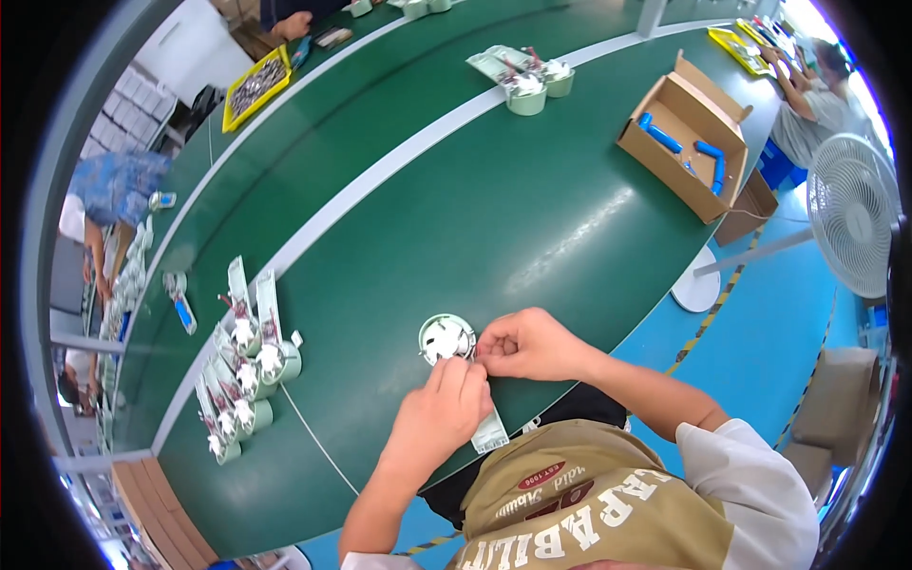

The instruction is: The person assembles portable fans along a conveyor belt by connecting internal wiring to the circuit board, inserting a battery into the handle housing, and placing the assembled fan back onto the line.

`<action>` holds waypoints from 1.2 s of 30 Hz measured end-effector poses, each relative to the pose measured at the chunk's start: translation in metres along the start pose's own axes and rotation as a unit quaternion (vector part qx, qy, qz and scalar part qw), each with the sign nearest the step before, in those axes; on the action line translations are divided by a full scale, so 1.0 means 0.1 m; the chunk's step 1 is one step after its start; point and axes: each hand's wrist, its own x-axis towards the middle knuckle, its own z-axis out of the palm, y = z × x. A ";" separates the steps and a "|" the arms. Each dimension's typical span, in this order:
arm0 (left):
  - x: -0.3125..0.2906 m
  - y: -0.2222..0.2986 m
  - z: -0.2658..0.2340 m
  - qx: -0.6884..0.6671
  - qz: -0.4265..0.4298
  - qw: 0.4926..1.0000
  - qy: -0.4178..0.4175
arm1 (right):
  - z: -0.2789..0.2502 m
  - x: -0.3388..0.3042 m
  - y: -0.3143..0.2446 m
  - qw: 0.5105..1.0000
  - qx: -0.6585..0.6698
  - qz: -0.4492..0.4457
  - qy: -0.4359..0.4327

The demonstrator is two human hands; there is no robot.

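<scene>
In front of me on the green table is a pale green round-headed housing (446, 322) with white parts inside its ring. Its flat handle (490, 433) points toward me and shows below my fingers. My left hand (439, 415) is closed over the neck between head and handle. From the right, my right hand (528, 346) meets it, thumb and fingertips pinched together at the ring's lower right edge. Whatever lies between those fingertips is too small or hidden to name.
Several similar housings (270, 359) with white parts and reddish wires stand at the left; more (525, 85) lie at the far side. An open cardboard box (655, 157) holds blue cylinders at the right. A floor fan (850, 214) stands beyond. Co-workers sit around the table.
</scene>
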 end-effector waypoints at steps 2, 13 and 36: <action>-0.04 -0.04 0.05 0.006 0.009 1.000 0.030 | 0.01 0.00 -0.02 1.000 0.001 0.010 -0.013; 0.00 -0.14 0.20 -0.272 -0.056 0.955 0.105 | 0.02 -0.01 -0.01 1.000 -0.023 -0.004 -0.001; -0.46 0.57 0.09 -0.248 -0.423 0.871 0.033 | 0.00 -0.03 0.05 0.991 0.101 0.069 -0.055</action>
